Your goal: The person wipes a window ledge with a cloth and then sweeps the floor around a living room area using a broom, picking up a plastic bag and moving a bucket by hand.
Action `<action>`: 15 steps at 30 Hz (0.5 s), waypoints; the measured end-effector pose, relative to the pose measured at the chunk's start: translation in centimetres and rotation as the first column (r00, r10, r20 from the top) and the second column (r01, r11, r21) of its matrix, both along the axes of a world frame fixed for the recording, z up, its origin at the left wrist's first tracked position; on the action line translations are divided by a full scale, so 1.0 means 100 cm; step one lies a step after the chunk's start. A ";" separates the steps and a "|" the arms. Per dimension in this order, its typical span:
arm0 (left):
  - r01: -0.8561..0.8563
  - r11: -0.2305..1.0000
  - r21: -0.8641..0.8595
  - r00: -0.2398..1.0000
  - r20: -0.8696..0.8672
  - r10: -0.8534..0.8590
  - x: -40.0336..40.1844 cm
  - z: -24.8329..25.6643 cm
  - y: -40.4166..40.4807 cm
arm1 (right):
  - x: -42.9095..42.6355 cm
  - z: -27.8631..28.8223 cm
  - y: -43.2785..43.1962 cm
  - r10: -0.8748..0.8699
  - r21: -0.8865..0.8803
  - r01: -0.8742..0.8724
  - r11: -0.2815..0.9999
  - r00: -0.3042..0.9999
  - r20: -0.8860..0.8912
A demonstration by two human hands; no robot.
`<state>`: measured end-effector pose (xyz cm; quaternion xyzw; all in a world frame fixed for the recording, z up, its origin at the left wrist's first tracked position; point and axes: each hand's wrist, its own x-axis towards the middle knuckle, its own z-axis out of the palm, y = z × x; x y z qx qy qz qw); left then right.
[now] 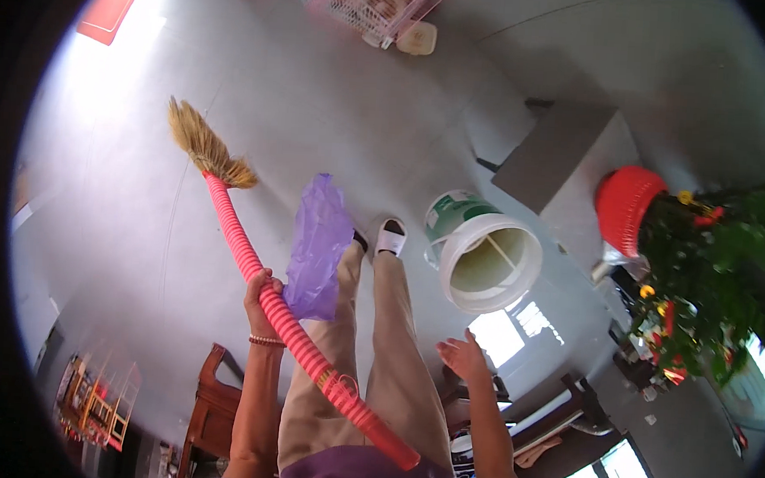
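My left hand (pixel 262 301) grips a broom by its red-and-white striped handle (pixel 293 335), which slants across my legs. The straw head (pixel 206 140) of the broom points away to the upper left. Beside that hand hangs a purple plastic bag (pixel 319 248), partly covering one of my feet; whether the same fingers hold it is hard to see. My right hand (pixel 463 355) is empty, fingers apart, below a white and green plastic bucket (pixel 460 210). A thin bar crosses the bucket's open mouth.
At the upper right a grey box-shaped stand (pixel 559 154) bears a red pot (pixel 629 206) with a leafy plant (pixel 712 256). A pink wire cage or basket (pixel 368 8) lies far ahead. Wooden furniture (pixel 213 402) stands at lower left, a shelf rack (pixel 95 399) beyond it.
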<state>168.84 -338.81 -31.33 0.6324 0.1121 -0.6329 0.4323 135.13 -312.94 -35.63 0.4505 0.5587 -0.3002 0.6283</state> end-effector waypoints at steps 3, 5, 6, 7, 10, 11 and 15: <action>0.040 0.999 0.015 0.993 0.111 -0.042 0.006 -0.011 0.010 | -0.006 -0.064 0.004 -0.379 0.205 0.415 0.886 0.905 -0.193; 0.084 0.996 0.038 0.981 0.170 -0.090 0.011 -0.017 0.016 | -0.005 -0.101 -0.007 -0.530 0.068 0.560 0.826 0.811 -0.247; 0.141 0.989 0.049 0.967 0.208 -0.148 0.009 -0.017 0.015 | -0.007 -0.125 0.004 -0.653 -0.088 0.647 0.757 0.746 -0.133; 0.192 0.979 0.066 0.951 0.234 -0.202 0.008 -0.017 0.019 | -0.011 -0.145 0.011 -0.729 -0.222 0.713 0.665 0.684 0.011; 0.167 0.984 0.067 0.949 0.258 -0.179 0.012 -0.020 0.028 | -0.001 -0.182 0.021 -0.701 -0.264 0.654 0.709 0.696 -0.158; 0.125 0.990 0.062 0.949 0.283 -0.138 0.014 -0.021 0.029 | 0.001 -0.183 0.026 -0.705 -0.260 0.659 0.705 0.690 -0.163; 0.144 0.987 0.069 0.929 0.335 -0.159 0.030 -0.023 0.041 | -0.001 -0.165 0.030 -0.639 -0.304 0.575 0.760 0.746 -0.188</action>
